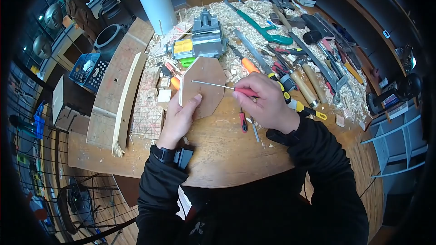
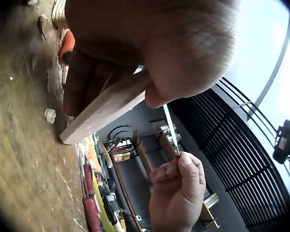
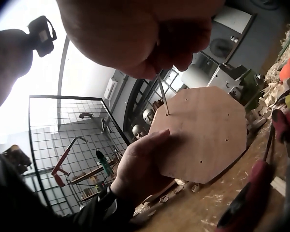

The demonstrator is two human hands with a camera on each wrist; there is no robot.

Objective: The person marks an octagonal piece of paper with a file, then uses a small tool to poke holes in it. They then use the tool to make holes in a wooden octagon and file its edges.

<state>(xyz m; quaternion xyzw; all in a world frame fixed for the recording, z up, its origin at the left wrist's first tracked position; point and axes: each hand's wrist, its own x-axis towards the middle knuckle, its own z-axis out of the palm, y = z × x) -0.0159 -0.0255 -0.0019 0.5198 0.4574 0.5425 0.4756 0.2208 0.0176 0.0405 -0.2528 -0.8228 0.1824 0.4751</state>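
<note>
An octagonal wooden board (image 1: 211,70) stands tilted on the table, its lower edge near the tabletop. My left hand (image 1: 178,119) grips its lower left side, thumb on the face and fingers behind. The right hand (image 1: 265,100) pinches the red handle of a screwdriver (image 1: 213,84), whose thin metal shaft crosses the board's face. In the right wrist view the shaft's tip (image 3: 167,114) meets a small hole near the edge of the board (image 3: 203,130), and several other small holes show. The left wrist view has the board edge-on (image 2: 104,108), with the right hand (image 2: 178,193) beyond it.
Behind the board stands a grey vise (image 1: 206,38). Wood shavings (image 1: 254,11) and many hand tools cover the back and right of the table (image 1: 218,154). A red-handled tool (image 1: 243,122) lies below the right hand. Long curved wood pieces (image 1: 129,104) lie at left.
</note>
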